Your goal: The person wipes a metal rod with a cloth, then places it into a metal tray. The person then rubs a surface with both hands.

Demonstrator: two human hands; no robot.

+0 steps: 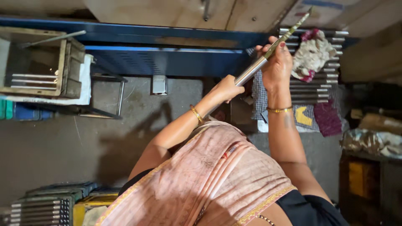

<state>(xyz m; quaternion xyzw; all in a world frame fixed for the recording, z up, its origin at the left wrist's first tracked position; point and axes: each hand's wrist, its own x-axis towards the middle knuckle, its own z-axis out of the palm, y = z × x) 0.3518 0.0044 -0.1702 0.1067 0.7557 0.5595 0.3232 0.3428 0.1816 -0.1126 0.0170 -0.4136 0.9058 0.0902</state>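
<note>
Looking down from my head camera, I am holding a long steel rod (268,53) slanted across my front, its thin end pointing up and away toward the wooden boards (167,12) overhead. My right hand (278,62) is wrapping around the upper part of the rod, fingers curled closed over it, probably so the shaft does not swing. My left hand (227,88) is gripping lower down, closed around the bright polished stretch, and the two hands well apart along the shaft are giving me steady control of its tilt. The lowest end of the rod is passing behind my left wrist, so I cannot tell where it stops.

Just beyond my right hand, more rods (318,79) are lying side by side in a flat row, likely so each can be picked off without tangling. A crumpled rag (312,54) is resting on top of that row, near my right hand. Checked and patterned cloths (310,117) are lying under and in front of the rods, maybe to cushion the metal.

To my left, a worn crate (67,62) is sitting on a small metal-framed stand, with a few rods lying inside it. A blue metal beam (167,58) is running across behind it. In the bottom left corner, another stack of rods in a tray (42,207) is sitting on the grey floor (63,142). Gold bangles are sitting on both my wrists, and my pink draped cloth (209,180) is filling the lower middle of the view
</note>
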